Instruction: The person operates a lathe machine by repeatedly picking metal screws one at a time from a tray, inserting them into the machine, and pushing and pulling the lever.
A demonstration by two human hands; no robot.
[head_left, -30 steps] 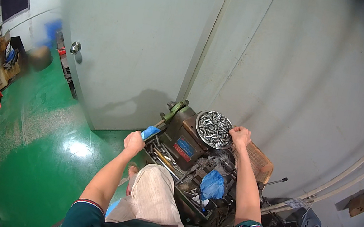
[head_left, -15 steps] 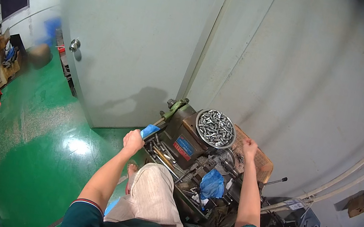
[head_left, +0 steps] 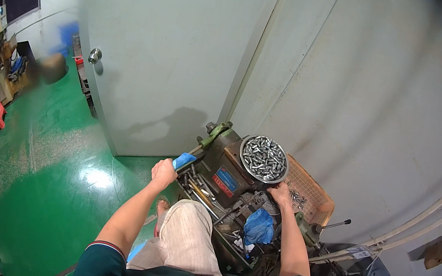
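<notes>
My left hand (head_left: 163, 173) is closed around the end of a lever, which has a blue wrap (head_left: 184, 160) showing above my fist. The lever leads toward the left end of a small grey-green bench lathe (head_left: 227, 165). My right hand (head_left: 281, 195) reaches in at the lathe just below a round metal bowl (head_left: 264, 159). Its fingers are drawn together, and what they hold, if anything, is too small to make out. The bowl sits on top of the machine, heaped with small shiny metal parts. A blue cloth (head_left: 259, 226) lies on the lathe left of my right forearm.
An orange plastic basket (head_left: 314, 191) with small metal parts stands behind my right hand. A lever with a black knob (head_left: 338, 224) sticks out at right. Tools and rods fill the tray (head_left: 197, 189) in front. A grey door (head_left: 164, 58) stands beyond the machine, above a green floor.
My right hand has moved left and nearer, from over the orange basket to the lathe below the bowl. My left hand stays on the lever. The view has shifted slightly.
</notes>
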